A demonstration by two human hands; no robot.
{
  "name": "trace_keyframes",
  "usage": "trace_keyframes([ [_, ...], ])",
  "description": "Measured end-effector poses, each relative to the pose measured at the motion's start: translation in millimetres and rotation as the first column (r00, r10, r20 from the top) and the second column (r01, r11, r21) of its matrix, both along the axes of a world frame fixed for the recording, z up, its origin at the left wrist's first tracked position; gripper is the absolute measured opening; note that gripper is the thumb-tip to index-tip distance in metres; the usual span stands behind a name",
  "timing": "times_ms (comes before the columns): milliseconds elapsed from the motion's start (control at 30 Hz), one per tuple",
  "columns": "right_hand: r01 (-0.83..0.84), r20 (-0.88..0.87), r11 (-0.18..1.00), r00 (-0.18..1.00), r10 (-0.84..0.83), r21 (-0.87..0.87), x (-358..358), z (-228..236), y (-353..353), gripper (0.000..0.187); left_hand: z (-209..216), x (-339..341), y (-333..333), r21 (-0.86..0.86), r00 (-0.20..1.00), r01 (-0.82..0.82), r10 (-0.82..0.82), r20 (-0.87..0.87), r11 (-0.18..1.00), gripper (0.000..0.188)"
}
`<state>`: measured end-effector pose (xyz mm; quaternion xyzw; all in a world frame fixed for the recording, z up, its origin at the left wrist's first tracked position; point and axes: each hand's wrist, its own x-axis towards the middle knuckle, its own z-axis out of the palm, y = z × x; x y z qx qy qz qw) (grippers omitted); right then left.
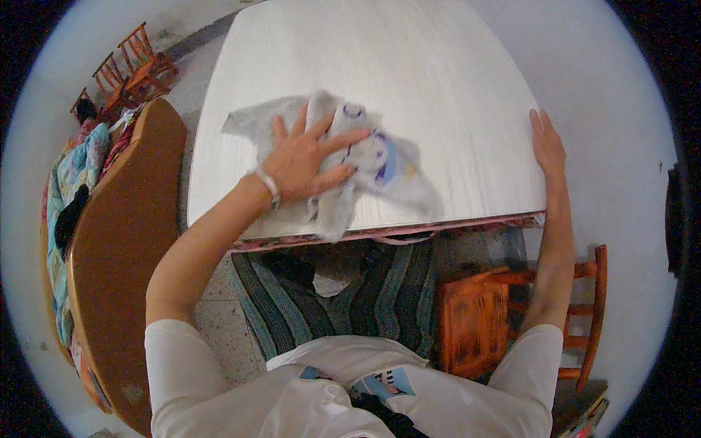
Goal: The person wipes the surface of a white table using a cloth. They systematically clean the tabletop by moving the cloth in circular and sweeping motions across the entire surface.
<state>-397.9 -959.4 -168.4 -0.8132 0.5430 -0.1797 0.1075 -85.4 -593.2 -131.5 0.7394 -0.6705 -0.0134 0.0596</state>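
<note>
My left hand (303, 157), with a pale band round its wrist, lies flat with fingers spread on a crumpled grey cloth (394, 179). The cloth bears purple, blue and yellow printed patches and is slightly blurred. It rests on the white tabletop (438, 66), close to the near edge, and one corner hangs towards that edge. My right hand (548, 142) is at the table's right edge, fingers stretched out along it and nothing held. The underside of my left palm is hidden.
A wooden chair (475, 321) stands near my right side, by the white wall (613, 117). To the left is a brown board (124, 270) with bedding (84, 168) behind it. More wooden chairs (135, 66) stand at the far left. Pinkish fabric (350, 235) shows under the table's near edge.
</note>
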Motion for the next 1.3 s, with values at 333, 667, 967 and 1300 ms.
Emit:
trace_keyframes([
  [333, 0.017, 0.142, 0.999, 0.99, -0.011, -0.041, 9, 8, -1, 0.076, -17, 26, -170, -0.119, 0.962, -0.269, 0.273, 0.02, 0.956, 0.057],
  [667, 0.065, 0.376, 0.967, 0.926, 0.034, -0.248, -17, -20, -32, 0.069, -16, -3, -100, -0.13, 0.992, -0.113, 0.12, 0.047, 0.985, 0.057],
  [967, 0.155, 0.426, 0.978, 0.901, -0.082, -0.138, -25, -20, -46, 0.065, 11, -27, 45, 0.015, 0.999, -0.03, 0.031, -0.023, 0.999, 0.057],
  [1300, 0.159, 0.584, 0.978, 0.811, -0.05, -0.137, -20, 2, -38, 0.081, 10, -10, 6, -0.019, 0.995, -0.1, 0.099, -0.023, 0.995, 0.058],
])
